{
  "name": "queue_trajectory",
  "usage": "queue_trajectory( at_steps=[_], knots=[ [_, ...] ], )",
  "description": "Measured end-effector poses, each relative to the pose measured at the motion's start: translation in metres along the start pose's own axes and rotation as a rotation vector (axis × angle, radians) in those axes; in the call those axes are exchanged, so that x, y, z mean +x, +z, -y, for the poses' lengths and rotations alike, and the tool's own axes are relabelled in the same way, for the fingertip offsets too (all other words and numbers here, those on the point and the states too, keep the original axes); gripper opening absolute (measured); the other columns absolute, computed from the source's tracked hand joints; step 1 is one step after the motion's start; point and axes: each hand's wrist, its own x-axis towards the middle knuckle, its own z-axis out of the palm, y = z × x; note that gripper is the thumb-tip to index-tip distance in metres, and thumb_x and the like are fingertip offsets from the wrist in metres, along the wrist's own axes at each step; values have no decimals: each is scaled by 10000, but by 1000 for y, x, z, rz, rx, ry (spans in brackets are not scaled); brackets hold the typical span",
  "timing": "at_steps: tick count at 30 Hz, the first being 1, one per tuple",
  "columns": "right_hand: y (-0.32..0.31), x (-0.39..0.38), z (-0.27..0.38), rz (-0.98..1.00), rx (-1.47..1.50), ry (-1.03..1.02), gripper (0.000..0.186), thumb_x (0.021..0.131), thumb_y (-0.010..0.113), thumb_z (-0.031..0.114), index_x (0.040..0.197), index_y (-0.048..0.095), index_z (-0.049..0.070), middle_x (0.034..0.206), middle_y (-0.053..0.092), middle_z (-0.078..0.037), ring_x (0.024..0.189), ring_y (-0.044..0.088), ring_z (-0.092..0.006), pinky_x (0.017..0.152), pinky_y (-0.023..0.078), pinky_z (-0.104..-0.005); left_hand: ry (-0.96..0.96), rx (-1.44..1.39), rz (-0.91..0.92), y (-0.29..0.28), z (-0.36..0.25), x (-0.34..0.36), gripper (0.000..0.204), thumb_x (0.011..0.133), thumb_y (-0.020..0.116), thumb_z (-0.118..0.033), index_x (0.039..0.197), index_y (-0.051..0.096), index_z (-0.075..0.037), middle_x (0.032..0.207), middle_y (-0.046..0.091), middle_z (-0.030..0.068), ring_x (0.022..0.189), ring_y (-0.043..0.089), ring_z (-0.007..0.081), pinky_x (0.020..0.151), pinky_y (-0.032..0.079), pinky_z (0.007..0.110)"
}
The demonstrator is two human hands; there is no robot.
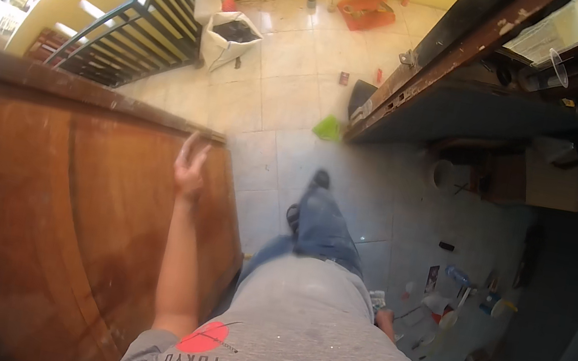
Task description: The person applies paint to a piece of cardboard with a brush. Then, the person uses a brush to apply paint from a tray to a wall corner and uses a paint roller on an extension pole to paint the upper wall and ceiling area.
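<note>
My left hand (189, 171) is raised at the edge of a brown wooden door panel (108, 211), fingers apart near its top edge; whether they touch it I cannot tell. My right hand (384, 317) is low beside my right hip, mostly hidden by my grey shirt, closed round a small light-coloured thing that I cannot make out. My legs in jeans and dark footwear stand on the tiled floor (269, 162).
An open dark door (423, 42) stands at upper right, a green plastic piece (328, 127) by its foot. Beyond are a metal gate (131, 24), white sack (231, 48) and red bag (365, 11). Scattered bottles (458, 276), tools and a cardboard box (556, 183) lie right.
</note>
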Motion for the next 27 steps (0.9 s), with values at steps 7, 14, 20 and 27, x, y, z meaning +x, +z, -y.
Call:
queue_trajectory(
  at_steps=[7,14,20,27],
  knots=[
    [67,-1,139,98,101,11,123,884,579,78,813,619,-15,641,608,-129,453,559,-215,370,405,-375,82,-205,-115,38,-39,130,436,1062,515,-126,1485,461,-31,1486,523,135,1178,662,290,957,568,366],
    [81,-56,282,-82,6,-137,168,919,601,134,811,553,14,629,576,-81,442,536,-191,375,394,-355,168,-217,-323,16,-101,249,461,1072,491,-221,1498,423,-60,1487,489,132,1228,603,309,988,549,475],
    [76,-108,273,-168,252,-32,171,935,574,153,848,552,8,643,564,-87,445,519,-176,362,371,-336,162,-377,-496,13,-136,392,441,1047,507,-231,1444,430,-55,1432,468,141,1232,597,316,930,602,504],
    [192,-226,214,-296,501,290,126,923,547,89,841,526,-5,629,539,-86,435,485,-189,344,323,-337,112,-516,-398,23,-168,575,432,1016,552,-164,1415,446,-36,1433,470,150,1171,647,314,879,618,459]
  ],
)
